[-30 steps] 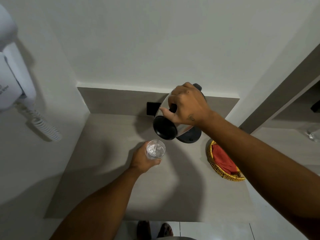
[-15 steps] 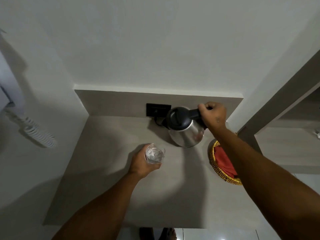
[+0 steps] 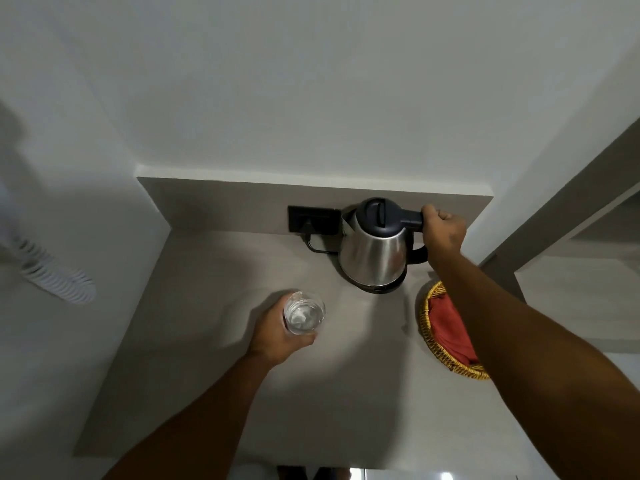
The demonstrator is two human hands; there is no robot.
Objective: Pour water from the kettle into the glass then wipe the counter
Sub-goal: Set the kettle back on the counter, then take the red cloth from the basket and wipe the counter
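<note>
1. A second ago I had the kettle [image 3: 375, 252] tipped over the glass [image 3: 304, 312]; now it stands upright again at the back of the table [image 3: 214, 375], on its dark base beside the wall socket [image 3: 313, 220].
2. My right hand [image 3: 445, 230] is still wrapped around the black handle, so I haven't let go yet.
3. My left hand [image 3: 277, 336] keeps its fingers curled around the glass, which sits on the table in front of the kettle and apart from it, with water showing inside.
4. To me that means the pouring is done and only the wiping remains.
5. The red cloth [image 3: 448, 327] lies in the wicker basket [image 3: 433, 344] just right of the kettle, under my right forearm; I judge it the likely wiper.
6. I can't make out any spill on the table from here.
</note>
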